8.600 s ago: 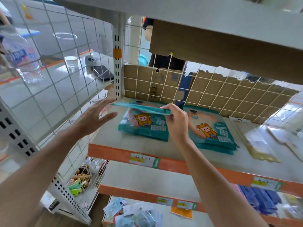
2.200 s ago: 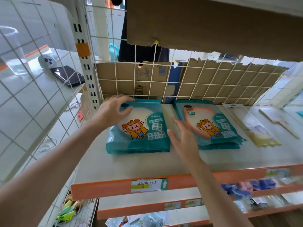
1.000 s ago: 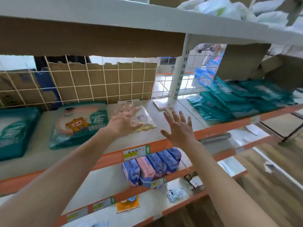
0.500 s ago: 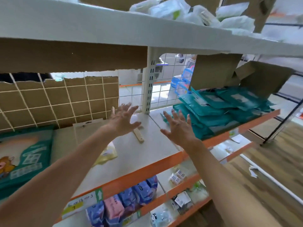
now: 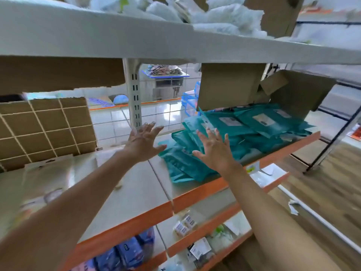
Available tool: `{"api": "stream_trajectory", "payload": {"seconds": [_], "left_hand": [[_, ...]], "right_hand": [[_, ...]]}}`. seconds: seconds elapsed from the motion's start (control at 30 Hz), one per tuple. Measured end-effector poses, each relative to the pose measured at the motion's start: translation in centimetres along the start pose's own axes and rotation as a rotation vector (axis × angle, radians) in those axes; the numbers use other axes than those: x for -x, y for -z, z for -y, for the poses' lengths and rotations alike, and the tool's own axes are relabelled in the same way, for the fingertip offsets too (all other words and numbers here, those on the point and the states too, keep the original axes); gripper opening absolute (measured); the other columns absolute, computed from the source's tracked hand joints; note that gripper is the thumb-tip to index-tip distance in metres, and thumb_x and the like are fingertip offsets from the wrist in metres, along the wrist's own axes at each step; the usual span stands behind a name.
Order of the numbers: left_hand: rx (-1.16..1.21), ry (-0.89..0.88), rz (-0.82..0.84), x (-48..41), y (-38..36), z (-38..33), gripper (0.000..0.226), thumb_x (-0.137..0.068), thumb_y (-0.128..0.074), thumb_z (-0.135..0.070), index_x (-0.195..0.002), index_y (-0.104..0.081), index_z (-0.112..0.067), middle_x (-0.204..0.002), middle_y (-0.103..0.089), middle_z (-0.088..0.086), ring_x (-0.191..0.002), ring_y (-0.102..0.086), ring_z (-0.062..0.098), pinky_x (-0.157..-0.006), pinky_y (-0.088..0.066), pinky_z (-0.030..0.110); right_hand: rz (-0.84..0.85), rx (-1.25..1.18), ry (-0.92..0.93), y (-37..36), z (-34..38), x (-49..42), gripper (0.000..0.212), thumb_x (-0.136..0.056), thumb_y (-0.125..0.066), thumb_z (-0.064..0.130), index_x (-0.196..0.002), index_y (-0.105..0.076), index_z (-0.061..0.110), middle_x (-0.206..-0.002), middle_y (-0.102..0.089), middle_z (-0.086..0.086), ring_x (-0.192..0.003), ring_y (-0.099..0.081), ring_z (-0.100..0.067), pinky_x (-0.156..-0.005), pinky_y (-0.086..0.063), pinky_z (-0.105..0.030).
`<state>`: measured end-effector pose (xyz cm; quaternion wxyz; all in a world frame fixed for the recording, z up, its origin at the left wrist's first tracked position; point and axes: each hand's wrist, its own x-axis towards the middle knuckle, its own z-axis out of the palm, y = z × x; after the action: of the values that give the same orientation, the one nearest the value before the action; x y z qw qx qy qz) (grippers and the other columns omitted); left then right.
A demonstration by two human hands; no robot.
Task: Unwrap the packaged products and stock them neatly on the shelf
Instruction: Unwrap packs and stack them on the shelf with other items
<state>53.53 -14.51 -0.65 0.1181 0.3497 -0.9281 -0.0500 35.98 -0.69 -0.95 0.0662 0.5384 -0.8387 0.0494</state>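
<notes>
A loose pile of teal packaged products [image 5: 240, 137] lies on the right-hand shelf [image 5: 197, 189] with the orange front edge. My left hand [image 5: 143, 140] hovers with fingers spread, just left of the pile, in front of the white shelf upright [image 5: 135, 98]. My right hand [image 5: 214, 149] reaches out with spread fingers over the near end of the pile; I cannot tell if it touches. Both hands hold nothing. The pile's top packs show white labels.
A torn cardboard box [image 5: 230, 85] hangs over the back of the pile. Cardboard [image 5: 45, 128] lines the wire grid on the left. White packets [image 5: 211, 14] lie on the shelf above. Lower shelves hold blue packs [image 5: 127, 253] and small boxes [image 5: 184, 224].
My view and both hands have swung right, away from the cartoon packs on the left shelf, toward the teal pile. Both hands stay empty and are now nearer the pile.
</notes>
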Motion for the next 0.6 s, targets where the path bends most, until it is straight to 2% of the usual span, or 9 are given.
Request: {"api": "stream_trajectory", "payload": {"seconds": [0.33, 0.6], "left_hand": [[0.023, 0.055, -0.065, -5.4, -4.0, -11.1, 0.066, -0.09, -0.039, -0.057, -0.147, -0.022, -0.028, -0.156, -0.017, 0.004, -0.143, -0.014, 0.023, -0.113, -0.012, 0.046], [0.003, 0.071, -0.081, -10.2, -4.8, -15.3, 0.065, -0.091, -0.039, -0.056, -0.147, -0.023, -0.028, -0.156, -0.016, 0.003, -0.142, -0.016, 0.023, -0.113, -0.016, 0.044]], "right_hand": [[0.035, -0.023, 0.038, -0.3, -14.2, -0.9, 0.066, -0.096, -0.036, 0.051, -0.151, -0.006, 0.028, -0.158, -0.004, -0.007, -0.145, 0.001, -0.028, -0.115, 0.002, -0.05], [0.004, -0.059, 0.017, -0.5, -21.2, -4.1, 0.065, -0.095, -0.032, 0.054, -0.15, -0.009, 0.027, -0.158, -0.008, -0.007, -0.145, -0.002, -0.028, -0.115, -0.002, -0.05]]}}
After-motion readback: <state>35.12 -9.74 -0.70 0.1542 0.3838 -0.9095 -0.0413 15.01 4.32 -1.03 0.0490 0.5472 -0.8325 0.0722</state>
